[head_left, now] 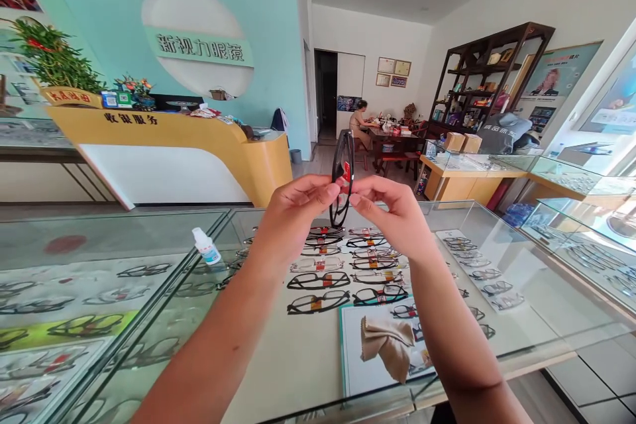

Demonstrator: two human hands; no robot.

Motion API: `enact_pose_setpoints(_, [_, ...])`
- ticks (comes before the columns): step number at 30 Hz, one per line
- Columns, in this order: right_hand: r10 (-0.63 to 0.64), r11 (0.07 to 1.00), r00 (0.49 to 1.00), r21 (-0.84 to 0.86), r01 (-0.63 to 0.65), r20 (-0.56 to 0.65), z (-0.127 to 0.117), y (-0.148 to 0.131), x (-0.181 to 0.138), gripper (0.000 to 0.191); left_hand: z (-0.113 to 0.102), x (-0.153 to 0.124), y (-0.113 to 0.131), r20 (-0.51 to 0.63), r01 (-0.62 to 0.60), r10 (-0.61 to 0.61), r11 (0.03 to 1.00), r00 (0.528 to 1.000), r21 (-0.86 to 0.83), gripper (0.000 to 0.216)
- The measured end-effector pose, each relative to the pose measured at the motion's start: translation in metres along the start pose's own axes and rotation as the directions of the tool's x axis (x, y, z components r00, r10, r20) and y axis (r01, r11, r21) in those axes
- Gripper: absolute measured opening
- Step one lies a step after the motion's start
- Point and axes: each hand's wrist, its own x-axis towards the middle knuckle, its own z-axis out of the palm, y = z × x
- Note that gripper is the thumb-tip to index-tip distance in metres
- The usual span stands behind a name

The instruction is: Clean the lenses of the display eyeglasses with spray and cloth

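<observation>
Both my hands are raised over the glass display counter [278, 371] and hold a pair of black-framed glasses [342, 175] upright, seen edge-on. My left hand [293, 209] pinches the frame from the left. My right hand [392, 212] pinches it from the right, by a small red tag. Under the glass lie rows of glasses [342, 265]. A crumpled tan cleaning cloth [390, 344] rests on the counter below my right forearm. A small white spray bottle [206, 246] lies on the glass to the left.
A yellow and white reception desk [163, 152] stands behind the counter, with plants [52, 59] on it. More glass cases [571, 212] run along the right. A person [358, 122] sits at a dark table at the back, near a tall dark shelf [487, 73].
</observation>
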Motion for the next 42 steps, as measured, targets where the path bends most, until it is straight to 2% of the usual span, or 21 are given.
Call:
enact_pose_setpoints(6, [0.071, 0.991, 0.997, 0.113, -0.076, 0.043, -0.002, 0.015, 0.004, 0.037, 0.001, 0.001, -0.003, 0.006, 0.003, -0.003, 1.000, 1.000, 0.022, 0.034])
enact_pose_setpoints(10, [0.051, 0.997, 0.998, 0.049, -0.052, 0.021, -0.004, 0.015, 0.006, 0.033, 0.001, 0.002, -0.006, -0.010, -0.034, 0.035, 0.998, 0.999, 0.053, 0.033])
enact_pose_setpoints(15, [-0.004, 0.995, 0.996, -0.097, -0.005, -0.089, -0.008, 0.015, 0.005, 0.020, 0.001, 0.006, -0.010, -0.061, -0.039, 0.045, 0.995, 0.997, 0.088, 0.035])
enact_pose_setpoints(18, [0.053, 0.985, 0.982, -0.153, -0.081, -0.182, -0.013, 0.016, 0.004, 0.016, -0.002, 0.010, -0.010, -0.088, -0.033, 0.044, 0.993, 0.995, 0.115, 0.039])
enact_pose_setpoints(21, [0.096, 0.972, 0.945, -0.176, -0.157, -0.312, -0.019, 0.019, 0.003, 0.017, -0.009, 0.014, -0.008, -0.086, -0.052, 0.069, 0.983, 0.994, 0.177, 0.041])
enact_pose_setpoints(24, [0.009, 0.969, 0.899, -0.219, -0.117, -0.437, -0.027, 0.021, 0.002, 0.020, -0.016, 0.016, -0.007, -0.048, -0.067, 0.082, 0.964, 0.995, 0.258, 0.040])
enact_pose_setpoints(27, [-0.129, 0.953, 0.862, -0.302, -0.029, -0.491, -0.033, 0.021, 0.004, 0.023, -0.019, 0.017, -0.008, -0.043, -0.071, 0.090, 0.942, 0.995, 0.329, 0.039])
enact_pose_setpoints(31, [-0.214, 0.945, 0.862, -0.320, 0.064, -0.459, -0.031, 0.019, 0.004, 0.029, -0.017, 0.017, -0.010, -0.045, -0.049, 0.066, 0.953, 0.997, 0.299, 0.041])
enact_pose_setpoints(33, [-0.230, 0.939, 0.879, -0.331, 0.088, -0.418, -0.026, 0.015, 0.003, 0.025, -0.014, 0.017, -0.009, -0.064, -0.032, 0.050, 0.965, 0.997, 0.259, 0.041])
enact_pose_setpoints(36, [-0.262, 0.910, 0.930, -0.388, 0.148, -0.259, -0.016, 0.008, -0.001, 0.017, -0.010, 0.015, -0.007, -0.080, -0.032, 0.053, 0.969, 0.995, 0.245, 0.038])
enact_pose_setpoints(39, [-0.268, 0.888, 0.961, -0.405, 0.219, -0.069, -0.006, 0.003, -0.003, 0.025, -0.008, 0.012, -0.005, -0.042, -0.056, 0.069, 0.964, 0.997, 0.260, 0.034])
enact_pose_setpoints(42, [-0.246, 0.876, 0.969, -0.430, 0.219, -0.007, 0.000, 0.003, -0.004, 0.033, -0.007, 0.010, -0.005, -0.021, -0.074, 0.083, 0.958, 0.996, 0.276, 0.034])
